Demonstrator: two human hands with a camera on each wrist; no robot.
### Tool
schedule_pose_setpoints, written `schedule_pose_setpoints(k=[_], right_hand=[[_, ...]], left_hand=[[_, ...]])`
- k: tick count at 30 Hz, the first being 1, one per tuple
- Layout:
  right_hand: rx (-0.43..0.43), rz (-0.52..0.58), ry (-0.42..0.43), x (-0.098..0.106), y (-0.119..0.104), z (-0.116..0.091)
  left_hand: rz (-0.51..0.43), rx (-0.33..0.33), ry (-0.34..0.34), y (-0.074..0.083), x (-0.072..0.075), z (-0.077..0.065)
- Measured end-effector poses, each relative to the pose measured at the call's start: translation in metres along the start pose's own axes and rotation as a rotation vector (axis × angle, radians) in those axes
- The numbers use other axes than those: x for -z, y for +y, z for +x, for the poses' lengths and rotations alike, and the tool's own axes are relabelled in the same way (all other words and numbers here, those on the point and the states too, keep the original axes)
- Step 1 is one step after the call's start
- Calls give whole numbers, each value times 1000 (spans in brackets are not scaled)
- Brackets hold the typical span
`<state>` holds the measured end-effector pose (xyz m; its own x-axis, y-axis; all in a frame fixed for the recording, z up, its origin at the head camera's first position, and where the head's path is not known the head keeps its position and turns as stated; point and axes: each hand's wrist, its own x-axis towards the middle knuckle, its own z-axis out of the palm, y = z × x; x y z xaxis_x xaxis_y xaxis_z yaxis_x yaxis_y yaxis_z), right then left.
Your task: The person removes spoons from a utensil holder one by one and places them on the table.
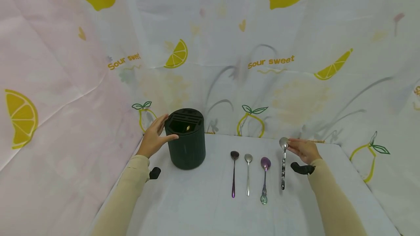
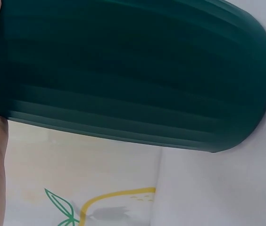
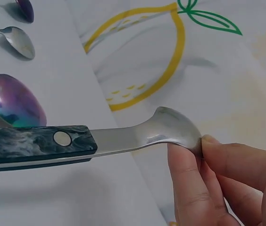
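Note:
My left hand (image 1: 154, 138) holds a dark green utensil holder (image 1: 187, 152) near its top, thumb on the front and fingers round the far left side. The holder stands upright, its ribbed wall (image 2: 123, 70) filling much of the left wrist view. At the right, my right hand (image 1: 306, 150) pinches a metal spoon (image 1: 283, 170) by the tip of its bowl. That spoon has a black-and-white marbled handle with a rivet, pointing toward me. Left of it lies a purple iridescent spoon (image 1: 265, 163) with a greenish ornate handle end.
A small silver spoon (image 1: 248, 158) and a dark spoon with a purple handle (image 1: 234, 156) lie in a row on the white table (image 1: 197, 207). A lemon-printed cloth (image 1: 216, 39) hangs behind and at the sides. The holder's top has slots and a larger opening.

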<state>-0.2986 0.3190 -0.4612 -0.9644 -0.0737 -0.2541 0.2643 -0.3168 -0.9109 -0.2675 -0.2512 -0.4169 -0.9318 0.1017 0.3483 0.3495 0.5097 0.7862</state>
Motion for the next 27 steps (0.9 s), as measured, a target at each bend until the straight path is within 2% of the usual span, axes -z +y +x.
schedule_pose_setpoints(k=[9,18,21,27], right_hand=[[-77,-6,44,9,21,0],[-125,-137,104,21,44,1],[-129,-159,104,23,50,2],[-132,-165,130,23,59,2]], left_hand=[[-10,-1,0,1,-1,-1],[0,-4,13,0,-1,0],[-3,-8,17,7,-1,-2],[-17,-11,11,33,3,-9]])
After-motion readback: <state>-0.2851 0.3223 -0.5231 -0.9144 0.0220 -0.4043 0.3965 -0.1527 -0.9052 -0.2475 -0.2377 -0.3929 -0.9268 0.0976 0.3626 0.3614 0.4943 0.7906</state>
